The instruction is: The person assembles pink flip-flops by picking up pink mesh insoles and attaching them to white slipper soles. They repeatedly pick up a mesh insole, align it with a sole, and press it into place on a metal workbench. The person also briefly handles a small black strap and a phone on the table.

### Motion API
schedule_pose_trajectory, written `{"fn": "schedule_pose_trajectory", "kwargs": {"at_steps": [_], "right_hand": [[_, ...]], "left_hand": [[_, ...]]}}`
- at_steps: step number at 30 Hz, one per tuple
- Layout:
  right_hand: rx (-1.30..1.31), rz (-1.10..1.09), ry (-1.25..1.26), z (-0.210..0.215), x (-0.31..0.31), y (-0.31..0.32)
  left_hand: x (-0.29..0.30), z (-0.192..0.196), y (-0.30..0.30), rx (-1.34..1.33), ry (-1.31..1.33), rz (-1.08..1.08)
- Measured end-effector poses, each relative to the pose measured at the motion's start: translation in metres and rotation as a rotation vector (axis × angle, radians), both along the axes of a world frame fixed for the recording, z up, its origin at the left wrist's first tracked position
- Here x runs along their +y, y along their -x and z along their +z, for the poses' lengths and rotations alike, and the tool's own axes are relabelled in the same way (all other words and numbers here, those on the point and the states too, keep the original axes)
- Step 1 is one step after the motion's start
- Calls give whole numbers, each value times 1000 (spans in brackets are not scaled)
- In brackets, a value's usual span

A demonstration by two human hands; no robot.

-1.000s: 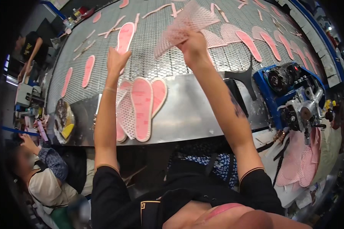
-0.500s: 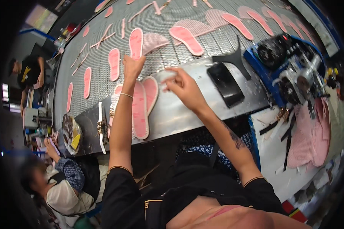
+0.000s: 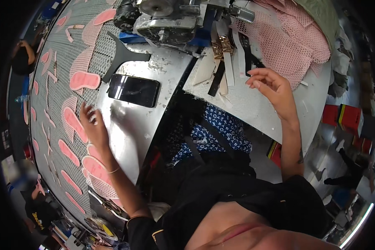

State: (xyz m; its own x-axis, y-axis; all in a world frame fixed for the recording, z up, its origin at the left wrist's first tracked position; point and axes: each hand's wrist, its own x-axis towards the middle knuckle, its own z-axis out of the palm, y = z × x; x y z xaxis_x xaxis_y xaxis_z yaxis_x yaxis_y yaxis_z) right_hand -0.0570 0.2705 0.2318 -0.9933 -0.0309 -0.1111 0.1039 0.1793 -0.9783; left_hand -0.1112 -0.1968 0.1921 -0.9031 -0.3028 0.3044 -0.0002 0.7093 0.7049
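My left hand [image 3: 96,131] is over the edge of the metal plate, fingers apart and curved, with nothing seen in it. Beside it a pink insole [image 3: 74,124] lies on the mesh belt, and several stacked pink insoles [image 3: 96,170] lie below it, partly hidden by my forearm. Over the white tabletop my right hand [image 3: 275,89] hangs with loosely bent fingers and thumb apart, no object visible in it. Its fingertips are closest to black strips [image 3: 246,52] and white strips with gold-coloured bands [image 3: 226,48]. Pink mesh fabric [image 3: 289,41] lies just beyond.
A black phone [image 3: 134,90] and a dark forked piece [image 3: 121,56] rest on the metal plate [image 3: 121,139]. A machine [image 3: 166,25] with metal rollers stands beyond. Pink insoles and strips dot the mesh belt [image 3: 50,129] at left. A person [image 3: 37,210] is at the lower left.
The view has turned right, toward the white table. My left hand has left the insole it touched on the belt. My right hand has moved from above the metal plate to the strips.
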Motion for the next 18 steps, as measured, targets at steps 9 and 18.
{"fn": "schedule_pose_trajectory", "kwargs": {"at_steps": [9,18], "right_hand": [[386,-170,-702,-19,-38,22],[192,-579,-1512,-69,55,32]], "left_hand": [[64,-36,-8,-55,-292,181],[76,-30,-13,-65,-514,177]]}}
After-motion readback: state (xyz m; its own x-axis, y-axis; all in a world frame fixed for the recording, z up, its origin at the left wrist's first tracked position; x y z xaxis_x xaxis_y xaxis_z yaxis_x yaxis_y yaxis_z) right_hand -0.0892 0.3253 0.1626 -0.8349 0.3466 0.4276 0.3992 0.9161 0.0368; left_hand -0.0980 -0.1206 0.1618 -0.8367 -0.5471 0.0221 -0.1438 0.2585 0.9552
